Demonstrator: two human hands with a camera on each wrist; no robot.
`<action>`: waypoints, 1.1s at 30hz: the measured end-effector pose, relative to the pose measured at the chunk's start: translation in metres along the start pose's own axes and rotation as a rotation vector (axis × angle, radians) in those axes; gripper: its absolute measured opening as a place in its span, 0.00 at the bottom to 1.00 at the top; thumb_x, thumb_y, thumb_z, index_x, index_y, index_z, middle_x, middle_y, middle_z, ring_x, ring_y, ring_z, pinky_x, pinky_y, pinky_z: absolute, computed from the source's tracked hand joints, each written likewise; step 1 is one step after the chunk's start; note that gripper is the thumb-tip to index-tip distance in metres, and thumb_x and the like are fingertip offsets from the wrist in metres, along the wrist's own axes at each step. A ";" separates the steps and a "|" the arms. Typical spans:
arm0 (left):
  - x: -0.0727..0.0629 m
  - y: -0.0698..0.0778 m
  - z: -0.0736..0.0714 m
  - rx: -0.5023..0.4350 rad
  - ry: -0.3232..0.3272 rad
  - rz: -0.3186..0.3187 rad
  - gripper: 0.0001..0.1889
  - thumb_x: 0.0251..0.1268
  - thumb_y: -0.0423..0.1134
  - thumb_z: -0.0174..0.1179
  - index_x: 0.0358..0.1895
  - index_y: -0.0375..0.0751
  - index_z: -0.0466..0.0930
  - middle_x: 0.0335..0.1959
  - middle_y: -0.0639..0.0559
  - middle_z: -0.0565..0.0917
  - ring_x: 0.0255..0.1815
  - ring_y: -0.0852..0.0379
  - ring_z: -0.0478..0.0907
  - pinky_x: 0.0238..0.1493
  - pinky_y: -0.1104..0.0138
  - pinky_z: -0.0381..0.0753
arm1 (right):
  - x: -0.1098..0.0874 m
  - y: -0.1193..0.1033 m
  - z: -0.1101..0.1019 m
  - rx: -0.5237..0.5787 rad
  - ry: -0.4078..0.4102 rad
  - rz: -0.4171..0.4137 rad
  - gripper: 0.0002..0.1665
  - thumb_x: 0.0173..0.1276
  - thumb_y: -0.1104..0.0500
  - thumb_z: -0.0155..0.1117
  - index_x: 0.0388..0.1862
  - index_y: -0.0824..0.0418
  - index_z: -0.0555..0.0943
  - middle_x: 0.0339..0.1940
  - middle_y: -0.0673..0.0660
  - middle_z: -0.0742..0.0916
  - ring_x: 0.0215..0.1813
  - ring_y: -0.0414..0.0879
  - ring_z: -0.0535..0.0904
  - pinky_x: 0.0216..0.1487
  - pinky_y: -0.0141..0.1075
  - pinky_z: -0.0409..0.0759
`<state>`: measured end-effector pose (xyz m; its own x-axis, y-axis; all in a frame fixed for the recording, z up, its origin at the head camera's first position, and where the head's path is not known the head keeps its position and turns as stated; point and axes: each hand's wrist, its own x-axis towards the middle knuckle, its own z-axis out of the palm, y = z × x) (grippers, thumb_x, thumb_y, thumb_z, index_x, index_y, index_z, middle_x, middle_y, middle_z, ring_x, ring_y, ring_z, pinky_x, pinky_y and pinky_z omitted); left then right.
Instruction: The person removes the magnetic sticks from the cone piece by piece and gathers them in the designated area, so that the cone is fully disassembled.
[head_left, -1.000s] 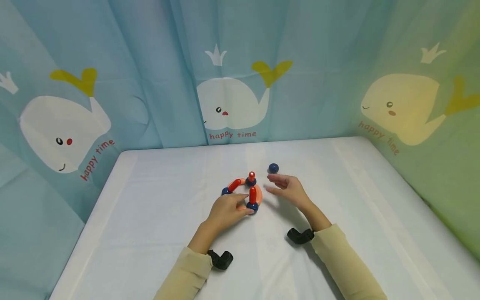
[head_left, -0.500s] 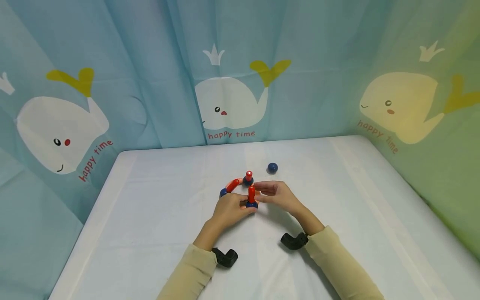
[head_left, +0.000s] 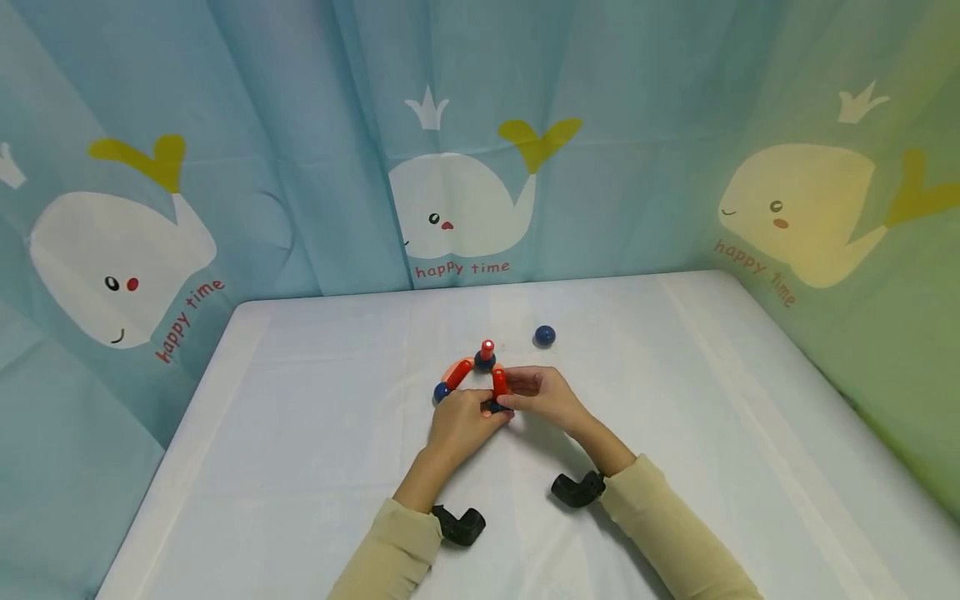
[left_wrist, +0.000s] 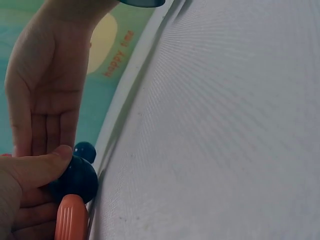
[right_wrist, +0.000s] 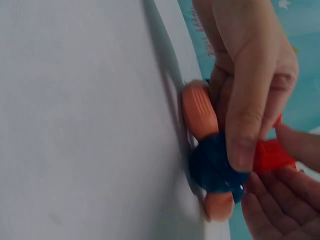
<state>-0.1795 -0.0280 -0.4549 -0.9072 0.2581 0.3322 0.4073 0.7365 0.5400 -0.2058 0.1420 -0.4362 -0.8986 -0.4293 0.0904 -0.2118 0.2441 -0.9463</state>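
Note:
Orange curved rods [head_left: 452, 367] and blue balls [head_left: 442, 392] make a ring on the table. A red rod [head_left: 459, 375] leans on the left ball, and another red rod [head_left: 487, 349] stands on the far ball [head_left: 485, 362]. My left hand [head_left: 461, 425] pinches the near blue ball [right_wrist: 212, 162], its thumb pressed on the ball in both wrist views. My right hand [head_left: 549, 400] holds the red rod [head_left: 499, 383] that rises from this ball, thumb on the near side and fingers behind. The hands hide part of the ring's near and right side.
A loose blue ball [head_left: 544, 336] lies behind the ring, to the right. The white table [head_left: 300, 433] ends at a blue whale-print curtain [head_left: 330, 167]. Black curved devices [head_left: 460, 527] are strapped at both wrists.
My right hand has come in from the right and taken hold of the near red rod. The ring has shifted slightly left. My left hand stays on the near ball; the loose ball is still.

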 end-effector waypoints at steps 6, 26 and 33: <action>0.000 -0.001 0.001 0.015 0.031 0.018 0.14 0.49 0.51 0.68 0.32 0.45 0.85 0.16 0.61 0.77 0.19 0.64 0.71 0.19 0.72 0.66 | -0.003 -0.008 0.008 -0.060 0.077 -0.002 0.18 0.57 0.69 0.65 0.45 0.79 0.77 0.41 0.68 0.84 0.43 0.55 0.82 0.42 0.33 0.79; 0.001 0.001 -0.001 0.013 0.008 -0.006 0.17 0.49 0.52 0.68 0.38 0.44 0.86 0.25 0.57 0.83 0.20 0.64 0.72 0.19 0.73 0.65 | -0.001 -0.007 0.009 -0.077 0.166 -0.030 0.17 0.59 0.69 0.65 0.45 0.77 0.78 0.40 0.66 0.84 0.39 0.49 0.82 0.40 0.31 0.79; 0.000 0.002 -0.001 -0.001 -0.011 -0.020 0.19 0.50 0.52 0.67 0.41 0.44 0.86 0.32 0.55 0.85 0.26 0.62 0.76 0.24 0.72 0.70 | -0.003 -0.006 0.000 -0.128 0.191 0.007 0.17 0.57 0.66 0.67 0.44 0.75 0.80 0.39 0.64 0.85 0.39 0.49 0.83 0.40 0.33 0.80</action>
<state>-0.1782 -0.0271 -0.4531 -0.9165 0.2502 0.3122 0.3888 0.7409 0.5477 -0.2018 0.1414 -0.4309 -0.9541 -0.2575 0.1530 -0.2416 0.3598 -0.9012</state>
